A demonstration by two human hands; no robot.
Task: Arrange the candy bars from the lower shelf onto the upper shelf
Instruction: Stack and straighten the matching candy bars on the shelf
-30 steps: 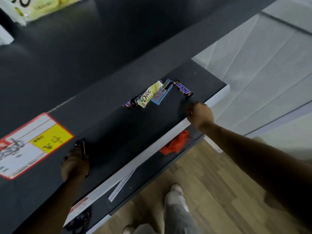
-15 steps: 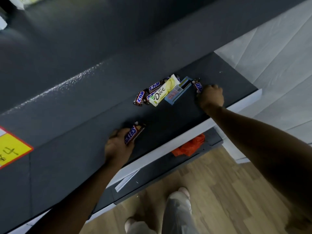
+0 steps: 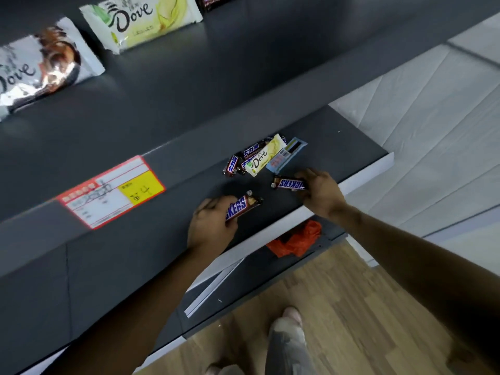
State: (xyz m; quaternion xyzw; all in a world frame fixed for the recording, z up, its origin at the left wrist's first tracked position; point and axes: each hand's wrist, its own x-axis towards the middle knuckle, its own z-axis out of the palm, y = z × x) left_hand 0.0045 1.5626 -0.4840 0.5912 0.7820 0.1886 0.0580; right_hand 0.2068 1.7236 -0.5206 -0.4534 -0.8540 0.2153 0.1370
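I note the left grip (image 3: 213,226) curled round a Snickers bar (image 3: 243,207) over the lower shelf (image 3: 346,150), near its front edge. The right grip (image 3: 322,192) pinches a second Snickers bar (image 3: 290,184) just beside the heap. That heap, a pale Dove bar (image 3: 263,157), small dark bars (image 3: 233,166) and a blue box (image 3: 290,152), lies touching on the lower shelf. Two Dove packs (image 3: 143,21) lie on the upper shelf (image 3: 189,77).
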